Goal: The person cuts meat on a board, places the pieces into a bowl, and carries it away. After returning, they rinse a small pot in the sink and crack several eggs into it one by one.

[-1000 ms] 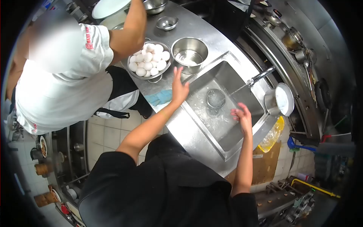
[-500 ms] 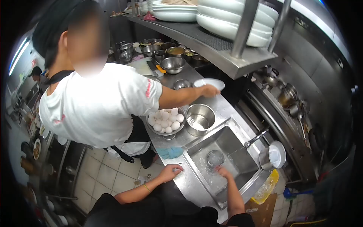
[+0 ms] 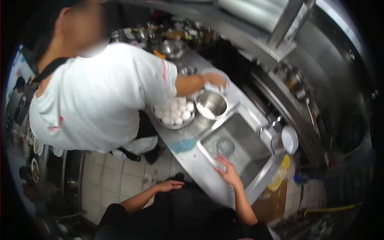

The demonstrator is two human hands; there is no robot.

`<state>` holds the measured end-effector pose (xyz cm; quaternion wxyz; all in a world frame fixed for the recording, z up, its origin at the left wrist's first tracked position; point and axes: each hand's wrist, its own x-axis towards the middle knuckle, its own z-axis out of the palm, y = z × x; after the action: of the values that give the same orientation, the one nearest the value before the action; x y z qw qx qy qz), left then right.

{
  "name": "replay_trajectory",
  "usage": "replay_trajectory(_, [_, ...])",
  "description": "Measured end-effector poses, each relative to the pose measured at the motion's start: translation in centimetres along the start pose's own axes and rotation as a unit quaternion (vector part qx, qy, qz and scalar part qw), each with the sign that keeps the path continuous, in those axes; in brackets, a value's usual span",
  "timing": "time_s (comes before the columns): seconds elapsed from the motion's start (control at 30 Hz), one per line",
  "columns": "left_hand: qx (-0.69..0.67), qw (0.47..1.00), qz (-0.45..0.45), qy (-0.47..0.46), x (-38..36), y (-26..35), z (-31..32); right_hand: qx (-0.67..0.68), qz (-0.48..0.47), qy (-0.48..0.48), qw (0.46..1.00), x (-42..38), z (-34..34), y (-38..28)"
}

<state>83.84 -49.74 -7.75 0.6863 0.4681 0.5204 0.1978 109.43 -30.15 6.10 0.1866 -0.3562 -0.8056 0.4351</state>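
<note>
The sink sat right of centre in the frame, set into the steel counter, with a round, blurred thing in its left part. The person's right hand was over the sink's near left edge, its fingers loosely spread and nothing to be seen in them; I couldn't tell whether it touched the rim. The left hand was lower, left of centre, in front of the dark clothing and off the counter, its fingers stretched out close together, nothing visible in them either.

A blue cloth lay on the counter, left of the sink. Above it in the frame stood a metal bowl heaped with white eggs, and just beside that, a deep metal pot. A co-worker in a white shirt filled the upper left, one hand at a pale, blurred dish behind the pot. The tap was at the sink's upper right, near a saucepan, with something yellow below it.
</note>
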Motion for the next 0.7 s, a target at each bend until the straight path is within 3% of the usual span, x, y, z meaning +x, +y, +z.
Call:
replay_trajectory(0.03, [0.000, 0.998, -0.054, -0.016, -0.4, -2.7, 0.7, 0.083, 0.013, -0.043, 0.996, -0.5, 1.5, -2.0])
replay_trajectory(0.07, [-0.051, 0.997, 0.058, 0.000, -0.2, -8.4, 1.2, 0.154, 0.028, -0.119, 0.980, -1.4, 4.1, -2.1])
replay_trajectory(0.1, [-0.188, 0.982, 0.013, 0.016, -1.8, -6.2, 1.3, 0.222, 0.033, -0.192, 0.956, -1.5, 6.4, -2.2])
replay_trajectory(0.17, [-0.157, 0.986, 0.003, 0.057, -2.1, -8.6, 1.2, 0.222, -0.040, -0.327, 0.917, -2.2, 10.5, -3.3])
replay_trajectory(0.2, [-0.160, 0.984, -0.020, 0.070, -2.4, -9.9, 1.0, 0.228, -0.037, -0.329, 0.916, -2.6, 11.5, -3.5])
replay_trajectory(0.27, [-0.126, 0.981, -0.047, 0.141, -3.4, -12.2, 1.0, 0.191, -0.052, -0.499, 0.844, -3.0, 11.8, -3.7])
replay_trajectory(0.33, [-0.144, 0.958, -0.049, 0.244, -5.4, -15.5, 1.9, 0.197, -0.053, -0.528, 0.824, -3.6, 10.5, -4.1])
replay_trajectory(0.4, [-0.053, 0.930, -0.154, 0.329, -7.8, -20.6, 3.7, 0.213, -0.059, -0.558, 0.800, -4.4, 10.1, -3.8])
replay_trajectory(0.57, [-0.202, 0.873, -0.236, 0.375, -15.7, -23.6, 11.8, 0.210, -0.226, -0.638, 0.705, -4.5, 8.7, -2.5])
replay_trajectory(0.63, [-0.284, 0.836, -0.242, 0.402, -18.2, -23.4, 14.8, 0.232, -0.200, -0.649, 0.696, -3.9, 7.3, -3.3])
replay_trajectory(0.7, [-0.324, 0.838, -0.217, 0.382, -19.4, -27.5, 17.7, 0.294, -0.180, -0.678, 0.650, -2.4, 5.8, -3.6])
